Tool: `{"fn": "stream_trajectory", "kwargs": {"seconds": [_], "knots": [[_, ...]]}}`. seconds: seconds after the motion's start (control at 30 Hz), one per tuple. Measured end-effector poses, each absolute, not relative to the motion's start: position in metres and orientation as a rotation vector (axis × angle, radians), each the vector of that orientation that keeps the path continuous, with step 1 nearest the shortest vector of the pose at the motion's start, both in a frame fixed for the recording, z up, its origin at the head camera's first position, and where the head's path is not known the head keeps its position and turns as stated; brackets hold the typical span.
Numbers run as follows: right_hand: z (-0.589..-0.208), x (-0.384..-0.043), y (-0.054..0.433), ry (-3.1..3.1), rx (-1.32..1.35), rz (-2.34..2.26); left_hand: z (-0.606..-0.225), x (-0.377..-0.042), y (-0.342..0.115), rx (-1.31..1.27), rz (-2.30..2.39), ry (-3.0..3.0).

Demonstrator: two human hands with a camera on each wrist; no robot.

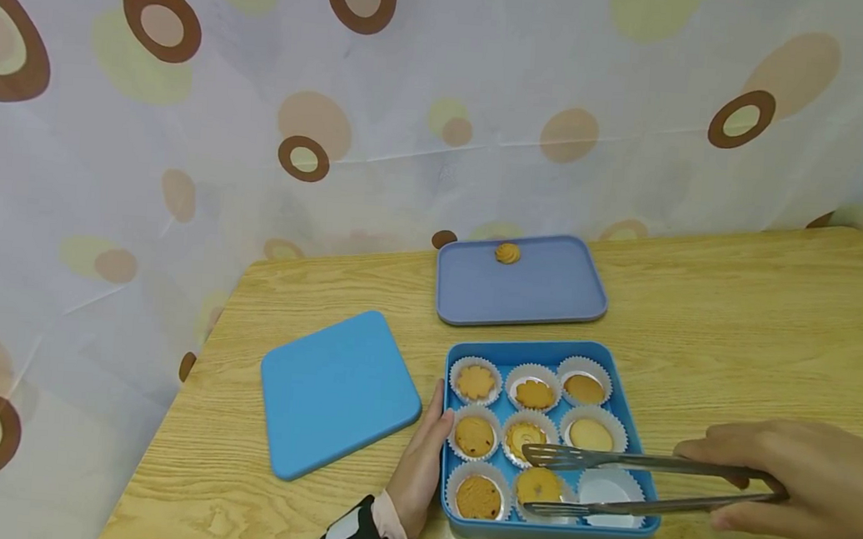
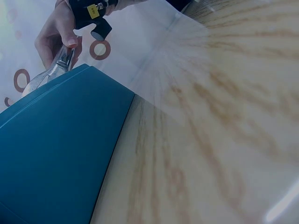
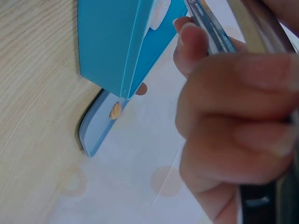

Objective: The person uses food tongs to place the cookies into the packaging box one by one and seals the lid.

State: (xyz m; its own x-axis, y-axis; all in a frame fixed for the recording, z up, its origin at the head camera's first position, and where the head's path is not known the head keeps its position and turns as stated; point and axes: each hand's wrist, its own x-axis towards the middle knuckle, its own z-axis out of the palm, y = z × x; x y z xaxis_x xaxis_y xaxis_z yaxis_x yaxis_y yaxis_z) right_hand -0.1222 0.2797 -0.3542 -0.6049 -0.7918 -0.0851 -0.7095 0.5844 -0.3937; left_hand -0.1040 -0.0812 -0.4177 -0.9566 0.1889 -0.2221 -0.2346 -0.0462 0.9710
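Note:
My right hand [image 1: 800, 483] holds metal tongs [image 1: 673, 464] with spread arms over the front of a blue box [image 1: 544, 534]. The tong tips are on either side of a round cookie [image 1: 539, 482] in the front middle paper cup; whether they touch it I cannot tell. My left hand [image 1: 421, 469] lies with extended fingers along the box's left wall. Several white paper cups with cookies fill the box; the front right paper cup [image 1: 610, 487] shows a bare white bottom. In the right wrist view, curled fingers [image 3: 238, 135] are around the tongs [image 3: 210, 28].
Behind the box lies a grey-blue tray [image 1: 520, 288] with one swirled cookie [image 1: 508, 253] near its back edge. A blue lid [image 1: 340, 397] rests on the wooden table [image 1: 758, 326] to the left. A patterned cloth [image 1: 414, 93] hangs behind the table.

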Motion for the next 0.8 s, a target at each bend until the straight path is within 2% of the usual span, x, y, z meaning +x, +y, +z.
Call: {"fn": "stream_trajectory", "kwargs": {"seconds": [0.17,0.47,0.8], "knots": [[-0.3532,-0.1226,0.2796,2.542,-1.264,-0.497,-0.4179,-0.1044,-0.0811,-0.052,2.079,1.949],[-0.351,-0.1205,0.2762,2.538,-1.102,-0.428,-0.4182,-0.1047,-0.0811,-0.057,2.076,1.946],[-0.3523,-0.122,0.2748,2.573,-1.112,-0.401,-0.4179,-0.1049,-0.0811,-0.063,2.073,1.947]]}}
